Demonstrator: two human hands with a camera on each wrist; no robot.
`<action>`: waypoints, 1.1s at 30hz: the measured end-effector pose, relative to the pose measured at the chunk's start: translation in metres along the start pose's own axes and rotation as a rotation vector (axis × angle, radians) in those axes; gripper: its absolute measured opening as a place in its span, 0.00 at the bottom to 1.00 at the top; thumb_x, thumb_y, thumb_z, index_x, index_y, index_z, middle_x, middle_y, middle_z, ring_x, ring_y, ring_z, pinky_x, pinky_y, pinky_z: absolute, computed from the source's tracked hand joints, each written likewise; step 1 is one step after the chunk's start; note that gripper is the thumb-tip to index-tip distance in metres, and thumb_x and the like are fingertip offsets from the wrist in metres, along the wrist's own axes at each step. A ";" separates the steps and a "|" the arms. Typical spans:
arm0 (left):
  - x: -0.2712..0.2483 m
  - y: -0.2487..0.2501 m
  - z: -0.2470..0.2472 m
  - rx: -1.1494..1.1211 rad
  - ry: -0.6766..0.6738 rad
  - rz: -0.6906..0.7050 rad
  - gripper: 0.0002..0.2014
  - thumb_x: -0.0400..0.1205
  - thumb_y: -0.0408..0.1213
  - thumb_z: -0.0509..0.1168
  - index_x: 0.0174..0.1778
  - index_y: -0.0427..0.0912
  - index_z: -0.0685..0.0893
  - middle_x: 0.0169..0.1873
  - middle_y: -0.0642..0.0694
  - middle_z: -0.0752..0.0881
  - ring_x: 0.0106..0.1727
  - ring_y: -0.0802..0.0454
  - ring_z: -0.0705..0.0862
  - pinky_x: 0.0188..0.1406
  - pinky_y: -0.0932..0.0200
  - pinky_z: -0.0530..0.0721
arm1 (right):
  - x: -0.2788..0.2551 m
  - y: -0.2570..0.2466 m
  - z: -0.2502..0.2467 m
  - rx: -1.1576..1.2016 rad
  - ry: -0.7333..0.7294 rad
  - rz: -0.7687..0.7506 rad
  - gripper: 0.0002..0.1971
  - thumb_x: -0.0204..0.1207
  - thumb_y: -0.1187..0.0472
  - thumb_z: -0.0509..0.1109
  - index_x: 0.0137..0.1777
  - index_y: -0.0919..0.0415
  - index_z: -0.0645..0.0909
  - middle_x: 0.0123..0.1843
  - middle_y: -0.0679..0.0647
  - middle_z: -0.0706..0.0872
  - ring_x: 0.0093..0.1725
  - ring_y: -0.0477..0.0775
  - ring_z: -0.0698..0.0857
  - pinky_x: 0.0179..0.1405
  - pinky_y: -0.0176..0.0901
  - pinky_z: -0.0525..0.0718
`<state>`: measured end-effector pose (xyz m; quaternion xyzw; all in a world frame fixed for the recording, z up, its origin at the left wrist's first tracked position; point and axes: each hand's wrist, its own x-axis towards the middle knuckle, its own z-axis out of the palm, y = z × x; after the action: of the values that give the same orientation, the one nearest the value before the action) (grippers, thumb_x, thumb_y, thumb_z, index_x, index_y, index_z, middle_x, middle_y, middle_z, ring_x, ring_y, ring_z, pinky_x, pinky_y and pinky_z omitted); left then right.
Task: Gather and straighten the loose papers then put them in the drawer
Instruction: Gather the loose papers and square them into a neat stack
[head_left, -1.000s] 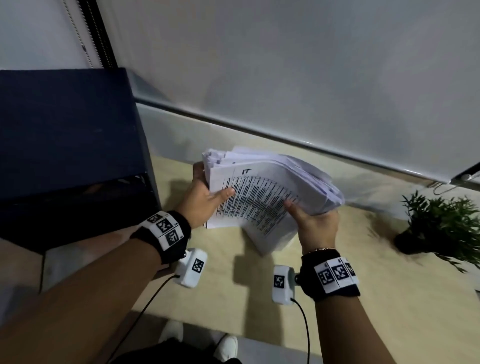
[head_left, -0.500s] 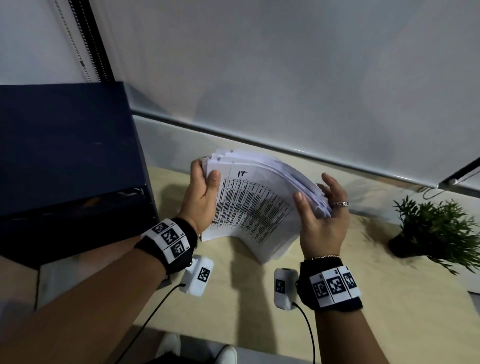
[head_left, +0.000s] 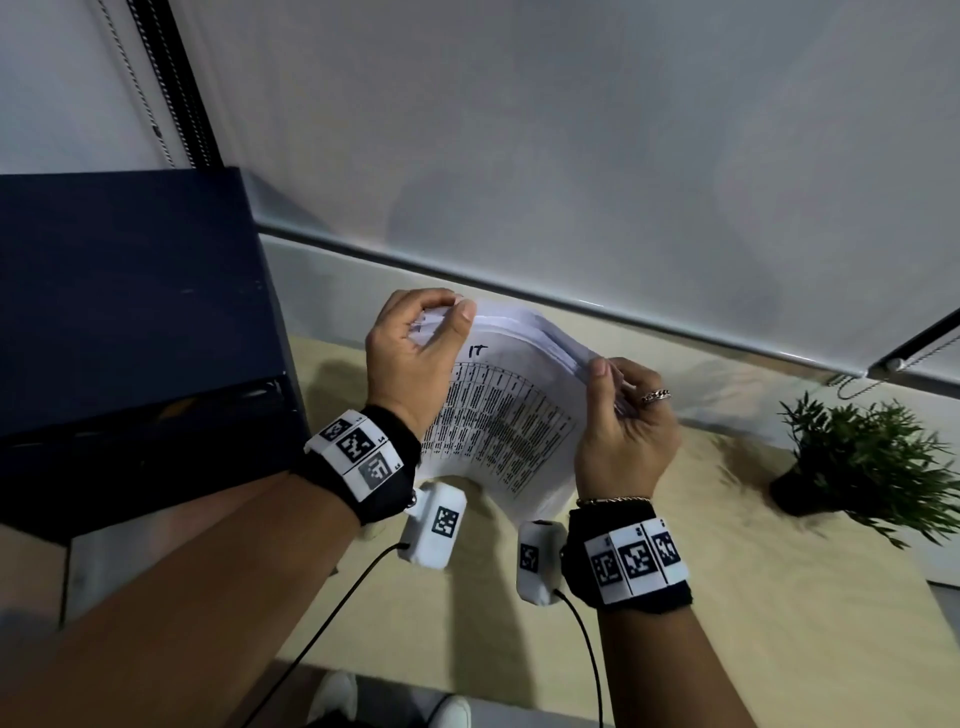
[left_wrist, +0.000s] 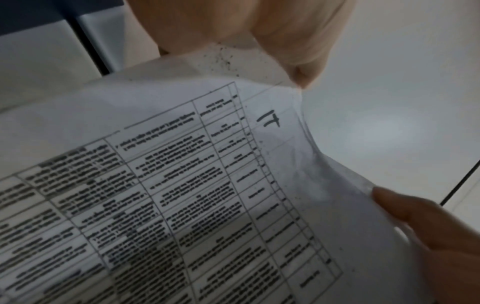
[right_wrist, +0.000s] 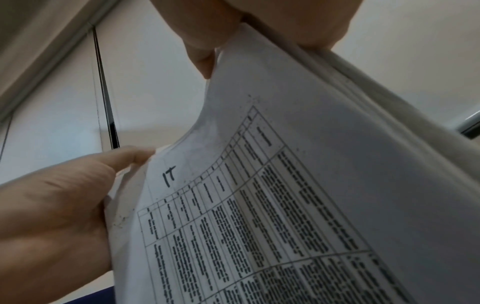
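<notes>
Head view, left to right: dark cabinet (head_left: 130, 312) on your left, then your left hand (head_left: 410, 358) with fingers (head_left: 441, 300) curled over the top left corner of the papers (head_left: 511, 415), and your right hand (head_left: 626, 431) pinching the top right corner. The stack hangs in the air above the counter (head_left: 727, 597), bowed and fanned. With only corner holds, loose inner sheets could slide out the unsupported bottom, I'd guess. Can't see any open drawer, and the potted plant (head_left: 872, 462) is close enough to clip.
</notes>
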<state>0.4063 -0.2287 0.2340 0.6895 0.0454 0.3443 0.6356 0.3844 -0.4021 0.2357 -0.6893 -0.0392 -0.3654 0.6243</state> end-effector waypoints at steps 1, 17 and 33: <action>0.001 -0.001 0.001 0.007 0.021 -0.002 0.05 0.79 0.33 0.73 0.50 0.44 0.87 0.48 0.40 0.88 0.49 0.57 0.86 0.54 0.69 0.82 | 0.000 0.001 0.000 -0.005 0.009 0.008 0.04 0.78 0.60 0.74 0.43 0.50 0.83 0.36 0.50 0.90 0.37 0.49 0.89 0.40 0.39 0.85; 0.010 0.003 0.004 0.036 -0.004 -0.016 0.05 0.84 0.28 0.60 0.43 0.32 0.78 0.34 0.43 0.77 0.33 0.59 0.72 0.34 0.67 0.72 | -0.001 0.001 -0.006 0.058 0.142 0.080 0.12 0.75 0.75 0.66 0.41 0.57 0.82 0.40 0.47 0.88 0.41 0.45 0.85 0.45 0.37 0.81; 0.013 -0.011 -0.017 -0.064 -0.371 -0.179 0.38 0.63 0.46 0.81 0.66 0.51 0.70 0.52 0.44 0.86 0.53 0.46 0.87 0.54 0.50 0.88 | 0.009 0.019 -0.029 -0.043 -0.121 0.151 0.15 0.68 0.72 0.81 0.49 0.55 0.84 0.41 0.37 0.90 0.43 0.36 0.87 0.47 0.30 0.84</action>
<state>0.4112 -0.2060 0.2290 0.7137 -0.0222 0.1549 0.6828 0.3877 -0.4355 0.2234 -0.7242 -0.0170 -0.2759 0.6317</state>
